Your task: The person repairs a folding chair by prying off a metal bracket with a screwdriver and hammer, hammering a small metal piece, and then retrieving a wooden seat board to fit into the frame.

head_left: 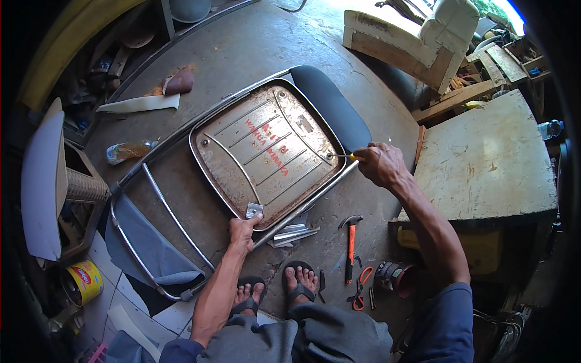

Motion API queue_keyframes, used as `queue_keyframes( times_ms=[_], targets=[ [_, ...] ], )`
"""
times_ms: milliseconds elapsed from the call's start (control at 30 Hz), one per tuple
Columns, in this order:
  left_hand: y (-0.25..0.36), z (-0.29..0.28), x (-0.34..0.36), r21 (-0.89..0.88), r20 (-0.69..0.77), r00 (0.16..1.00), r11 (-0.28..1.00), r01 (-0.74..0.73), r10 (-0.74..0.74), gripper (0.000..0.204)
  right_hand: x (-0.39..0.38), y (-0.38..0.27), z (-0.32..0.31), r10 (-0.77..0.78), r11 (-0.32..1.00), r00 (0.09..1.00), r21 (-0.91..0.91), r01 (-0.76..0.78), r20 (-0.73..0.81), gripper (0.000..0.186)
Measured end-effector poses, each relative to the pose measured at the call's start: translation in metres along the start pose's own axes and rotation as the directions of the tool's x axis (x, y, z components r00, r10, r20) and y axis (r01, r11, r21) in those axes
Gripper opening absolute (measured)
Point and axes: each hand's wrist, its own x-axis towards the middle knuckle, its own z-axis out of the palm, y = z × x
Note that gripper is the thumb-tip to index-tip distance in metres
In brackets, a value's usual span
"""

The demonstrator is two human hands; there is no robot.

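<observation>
A folding chair lies on the floor with the metal underside of its seat [257, 154] facing up, rusty and marked with red stencilled lettering. My right hand [382, 164] is closed around the yellow handle of a screwdriver [358, 158]. Its shaft reaches a screw at the seat's right corner. At the near corner, my left hand [243, 234] grips the seat's rim, its thumb beside a small silver metal bracket [255, 210]. The fingers under the rim are hidden. The chair's tubular frame [178, 209] surrounds the seat, and its dark padded backrest [330, 103] lies at the far end.
Near my feet lie an orange-handled hammer [351, 248], red-handled pliers [362, 287], bent metal strips [292, 235] and a tin can [393, 277]. A wooden table [484, 160] stands right. At left are a bottle [130, 151], a yellow can [83, 282] and grey fabric [151, 242].
</observation>
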Motion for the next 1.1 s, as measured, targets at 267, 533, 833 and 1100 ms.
queue_keyframes(
  times_ms=[267,533,833,1100],
  targets=[
    [0.002,0.0,0.001,0.021,-0.005,1.0,1.0,-0.001,0.001,0.035,0.031,0.014,-0.004,-0.462,0.839,0.887,-0.336,0.429,-0.021,0.02],
    [0.005,0.004,-0.003,0.104,-0.03,0.999,0.994,-0.018,0.021,0.031,0.073,0.027,-0.017,-0.433,0.837,0.866,-0.244,0.489,0.249,0.015],
    [-0.007,-0.007,0.005,0.129,-0.055,0.998,0.991,-0.017,0.024,0.029,0.103,-0.012,-0.038,0.186,0.975,0.798,-0.007,-0.222,0.573,0.028],
    [-0.007,-0.007,0.006,0.046,-0.032,0.998,0.998,-0.047,0.048,0.04,0.086,-0.006,-0.043,-0.007,0.982,0.903,-0.166,0.086,0.429,0.029]
  ],
)
